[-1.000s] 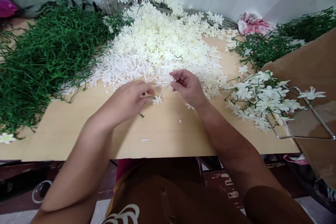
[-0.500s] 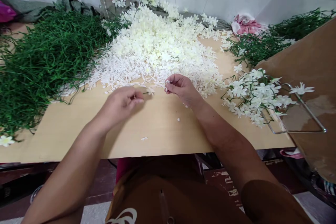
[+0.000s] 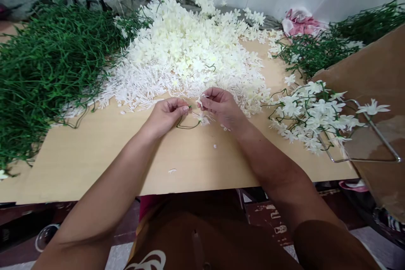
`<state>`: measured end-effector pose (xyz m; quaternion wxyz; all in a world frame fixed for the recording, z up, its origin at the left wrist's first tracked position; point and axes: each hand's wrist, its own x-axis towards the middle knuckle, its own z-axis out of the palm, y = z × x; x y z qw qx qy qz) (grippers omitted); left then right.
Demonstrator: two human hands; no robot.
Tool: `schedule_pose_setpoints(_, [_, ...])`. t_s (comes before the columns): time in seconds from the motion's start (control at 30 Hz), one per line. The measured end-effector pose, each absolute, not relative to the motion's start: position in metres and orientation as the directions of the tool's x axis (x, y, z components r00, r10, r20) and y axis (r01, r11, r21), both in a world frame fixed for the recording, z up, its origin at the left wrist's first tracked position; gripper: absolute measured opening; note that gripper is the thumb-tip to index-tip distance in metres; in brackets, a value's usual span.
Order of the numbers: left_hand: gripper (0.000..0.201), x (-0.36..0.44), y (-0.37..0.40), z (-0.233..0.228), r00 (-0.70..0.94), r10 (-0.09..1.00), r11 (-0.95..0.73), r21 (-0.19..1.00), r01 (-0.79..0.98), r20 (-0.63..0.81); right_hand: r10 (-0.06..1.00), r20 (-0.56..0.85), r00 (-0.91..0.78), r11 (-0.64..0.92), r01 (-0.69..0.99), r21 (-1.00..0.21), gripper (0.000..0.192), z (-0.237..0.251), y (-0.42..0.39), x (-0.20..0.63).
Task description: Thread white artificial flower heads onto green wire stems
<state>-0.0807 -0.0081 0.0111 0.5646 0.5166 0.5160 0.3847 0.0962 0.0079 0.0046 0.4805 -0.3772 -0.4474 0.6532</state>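
Note:
My left hand (image 3: pixel 169 114) pinches a green plastic stem (image 3: pixel 189 126) near one tip, which pokes out past the fingertips. A white artificial flower (image 3: pixel 203 119) sits on the other end of that stem, hanging below my hands. Just to the right, my right hand (image 3: pixel 218 104) is closed on a small white flower piece (image 3: pixel 201 100), partly hidden by the fingers. The two hands are close together but apart, over the front of the table. Behind them rises a heap of loose cream petals (image 3: pixel 190 38), with thin white pieces (image 3: pixel 139 84) along its near edge.
A large pile of green stems (image 3: pixel 60 46) lies at left. To the right, finished white flowers (image 3: pixel 313 109) rest by a bent metal rod (image 3: pixel 384 135) and a cardboard sheet (image 3: pixel 363 80). More green stems (image 3: pixel 313 52) and a pink-and-white cloth (image 3: pixel 302 23) lie at back right.
My left hand has moved right, bringing the stem tip up close to my right hand; the flower on the stem now hangs lower. My right hand has stayed nearly in place.

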Motion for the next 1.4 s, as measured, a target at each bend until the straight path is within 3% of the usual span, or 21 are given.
schedule_pose_setpoints(0.2, [0.027, -0.084, -0.007, 0.008, 0.201, 0.964, 0.157, 0.982, 0.103, -0.175, 0.939, -0.080, -0.333, -0.167, -0.241, -0.956, 0.041, 0.001, 0.005, 0.091])
schedule_pose_setpoints(0.57, [0.032, -0.084, -0.008, 0.009, 0.244, 0.953, 0.166, 0.984, 0.068, -0.177, 0.918, -0.142, -0.371, -0.262, -0.297, -0.918, 0.040, 0.000, 0.003, 0.090])
schedule_pose_setpoints(0.93, [0.030, -0.084, -0.007, 0.009, 0.247, 0.954, 0.162, 0.986, 0.044, -0.168, 0.959, -0.032, -0.283, -0.071, -0.129, -0.989, 0.044, -0.004, 0.001, 0.086])
schedule_pose_setpoints(1.4, [0.019, -0.080, -0.007, 0.014, 0.258, 0.948, 0.169, 0.981, 0.094, -0.188, 0.950, -0.043, -0.309, -0.095, -0.154, -0.984, 0.044, -0.013, -0.003, 0.079])
